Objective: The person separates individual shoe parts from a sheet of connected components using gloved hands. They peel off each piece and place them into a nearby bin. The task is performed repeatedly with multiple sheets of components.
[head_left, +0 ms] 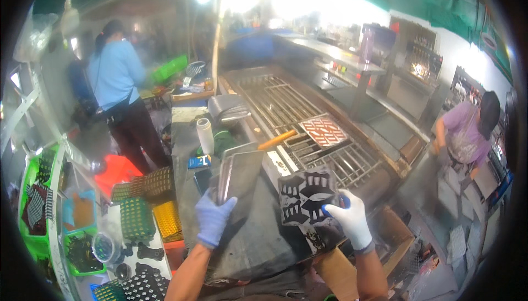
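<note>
My left hand [215,221], in a pale blue-violet glove, grips the lower left corner of a few thin grey metal plates [242,172] tilted over the workbench. Its thumb lies across the front of them. At the right, my right hand [355,221], in a white glove with blue fingertips, pinches the right edge of a square grey plate [291,188] with black cut-out shapes. The fingers behind this plate are hidden. Beyond it, a red-and-white patterned square plate [323,130] lies on a metal rack [286,100], near an orange handle [278,140].
A white cylinder [205,136], a blue packet [199,162] and a folded dark sheet [228,107] rest on the bench [247,251]. Patterned pieces [136,218] and green bins [82,262] crowd the left. Two people work nearby, one in blue [116,73], one in purple [467,128].
</note>
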The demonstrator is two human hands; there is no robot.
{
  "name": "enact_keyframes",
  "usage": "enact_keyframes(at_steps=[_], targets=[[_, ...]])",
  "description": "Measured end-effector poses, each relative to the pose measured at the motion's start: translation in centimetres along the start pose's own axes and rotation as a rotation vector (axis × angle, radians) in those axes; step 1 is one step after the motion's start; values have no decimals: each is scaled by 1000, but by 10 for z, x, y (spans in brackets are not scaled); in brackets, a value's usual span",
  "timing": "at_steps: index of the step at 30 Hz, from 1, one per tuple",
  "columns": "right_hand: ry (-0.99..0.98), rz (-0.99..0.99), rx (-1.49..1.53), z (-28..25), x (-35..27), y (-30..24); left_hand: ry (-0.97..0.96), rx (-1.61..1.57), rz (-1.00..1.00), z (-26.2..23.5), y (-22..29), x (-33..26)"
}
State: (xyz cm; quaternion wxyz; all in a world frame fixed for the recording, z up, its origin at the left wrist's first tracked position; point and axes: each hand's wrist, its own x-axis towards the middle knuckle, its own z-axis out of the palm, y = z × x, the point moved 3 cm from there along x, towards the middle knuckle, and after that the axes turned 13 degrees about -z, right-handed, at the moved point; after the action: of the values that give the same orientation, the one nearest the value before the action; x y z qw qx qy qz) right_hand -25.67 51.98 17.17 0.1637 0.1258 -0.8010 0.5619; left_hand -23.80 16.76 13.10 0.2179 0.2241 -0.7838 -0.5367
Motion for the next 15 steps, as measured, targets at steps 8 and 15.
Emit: enact_keyframes(at_steps=[8, 15], targets=[[-251, -194, -453, 35, 62, 10, 46, 370, 351, -99, -10, -78], [-74, -326, -165, 53, 16, -34, -406, 808, 467, -80, -77, -140]])
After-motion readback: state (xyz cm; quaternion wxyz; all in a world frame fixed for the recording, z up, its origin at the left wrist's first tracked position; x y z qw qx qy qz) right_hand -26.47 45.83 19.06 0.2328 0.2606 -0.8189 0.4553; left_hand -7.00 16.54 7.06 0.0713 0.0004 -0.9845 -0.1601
